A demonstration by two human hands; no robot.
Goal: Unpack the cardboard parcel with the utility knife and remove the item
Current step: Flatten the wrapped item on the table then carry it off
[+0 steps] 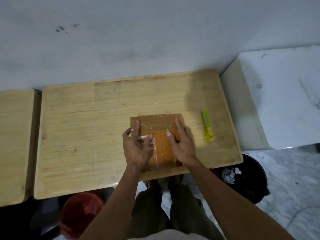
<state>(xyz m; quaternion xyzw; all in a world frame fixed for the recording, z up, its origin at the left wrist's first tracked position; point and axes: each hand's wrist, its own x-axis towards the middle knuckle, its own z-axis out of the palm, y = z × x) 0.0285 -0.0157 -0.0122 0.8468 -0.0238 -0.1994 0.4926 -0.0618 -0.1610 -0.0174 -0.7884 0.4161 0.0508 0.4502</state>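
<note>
The brown parcel (156, 137) lies flat on the wooden desk (90, 129), close to the near edge of the desk, and it is wrapped in shiny clear tape. Both my hands rest on top of the parcel. My left hand (136, 146) lies on the left part of the parcel; its fingers are mostly straight and spread, and the thumb points toward the middle of the parcel. A small white strip shows beside this thumb, but I cannot tell if the grip of this hand has hold of it. My right hand (181, 141) lies on the right part of the parcel with straight fingers pressed flat, so its grip is fully loose and has hold of nothing.

The yellow-green knife (208, 126) lies on the desk to the right of the parcel, near but not touching. A black bin (249, 179) with paper scraps stands on the floor, lower right of the parcel. A red bucket (81, 212) stands under the desk, lower left of the parcel.
</note>
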